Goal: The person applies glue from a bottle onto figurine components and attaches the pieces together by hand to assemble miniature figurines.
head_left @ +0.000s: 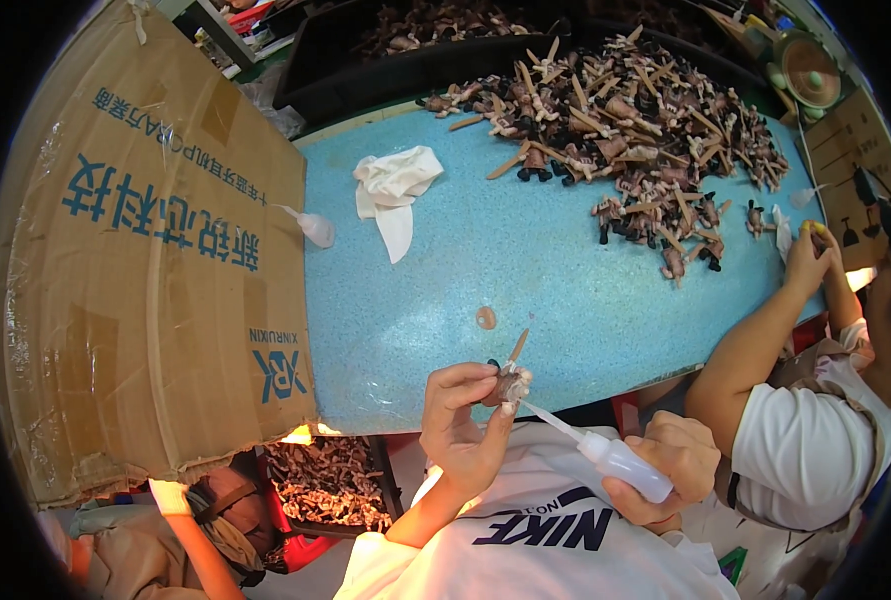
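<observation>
Between the fingers and thumb of my left hand (463,420) is a small brown figurine (510,386) with pale limbs and a tan blade-like piece sticking up. My right hand (680,462) is wrapped round a translucent squeeze bottle (623,466), tilted so its long thin nozzle points up and left. The nozzle tip is at the figurine's lower edge; whether it touches I cannot tell. On the blue tabletop (405,310) just beyond lies a small round tan piece (485,318).
A big heap of similar figurines (615,120) covers the far right of the table. A white cloth (395,190) and another squeeze bottle (315,229) lie left, beside a tall cardboard box (155,270). A co-worker's hands (815,250) are at the right; a crate of brown parts (327,480) stands below.
</observation>
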`<state>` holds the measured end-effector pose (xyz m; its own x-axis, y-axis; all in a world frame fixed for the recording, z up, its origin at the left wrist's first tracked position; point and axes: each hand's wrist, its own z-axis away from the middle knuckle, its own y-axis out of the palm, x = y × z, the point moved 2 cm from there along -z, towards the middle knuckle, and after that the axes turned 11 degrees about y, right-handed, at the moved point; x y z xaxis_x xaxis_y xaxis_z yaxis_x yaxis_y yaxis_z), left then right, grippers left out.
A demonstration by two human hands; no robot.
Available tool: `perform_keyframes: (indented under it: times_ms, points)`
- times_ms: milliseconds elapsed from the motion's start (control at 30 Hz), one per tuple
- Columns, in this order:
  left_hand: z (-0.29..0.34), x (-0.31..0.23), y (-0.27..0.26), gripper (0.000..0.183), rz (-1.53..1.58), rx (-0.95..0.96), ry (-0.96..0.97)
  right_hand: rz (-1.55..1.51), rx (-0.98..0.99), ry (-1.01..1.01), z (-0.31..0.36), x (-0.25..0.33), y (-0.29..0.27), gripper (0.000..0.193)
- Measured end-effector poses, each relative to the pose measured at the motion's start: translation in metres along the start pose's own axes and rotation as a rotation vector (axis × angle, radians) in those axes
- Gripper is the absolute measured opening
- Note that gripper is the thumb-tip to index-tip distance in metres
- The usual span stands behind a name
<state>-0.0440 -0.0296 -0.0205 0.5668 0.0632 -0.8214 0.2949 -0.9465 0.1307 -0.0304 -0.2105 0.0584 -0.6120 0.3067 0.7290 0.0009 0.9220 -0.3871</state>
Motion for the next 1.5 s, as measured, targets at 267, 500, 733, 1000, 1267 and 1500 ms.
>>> perform_keyframes:
  times_ms: [267, 500, 733, 1000, 1267, 1500]
  points:
    - [0.001, -0.0002, 0.0011, 0.029, 0.019, -0.014, -0.025, 0.008, 0.023, 0.015, -0.0001, 0.0014, -0.0003, 0.033]
    - [0.001, -0.0009, 0.0012, 0.03, 0.016, -0.006, -0.029, 0.02, 0.022, 0.016, -0.0007, 0.0032, -0.0021, 0.032]
    - [0.0023, -0.0001, 0.0006, 0.03, 0.012, -0.007, -0.035, 0.013, 0.032, 0.009, -0.0013, 0.0032, -0.002, 0.031]
    - [0.0031, -0.0009, 0.0011, 0.03, 0.018, -0.009, -0.057, 0.004, 0.046, 0.011, -0.0019, 0.0028, -0.0015, 0.032]
    - [0.006, 0.0001, 0.0012, 0.027, 0.019, -0.013, -0.062, -0.017, 0.067, -0.004, -0.0013, 0.0018, -0.0041, 0.032]
    - [0.0068, 0.0012, 0.0021, 0.026, 0.029, -0.017, -0.052, 0.002, 0.069, 0.018, -0.0013, 0.0021, -0.0024, 0.032]
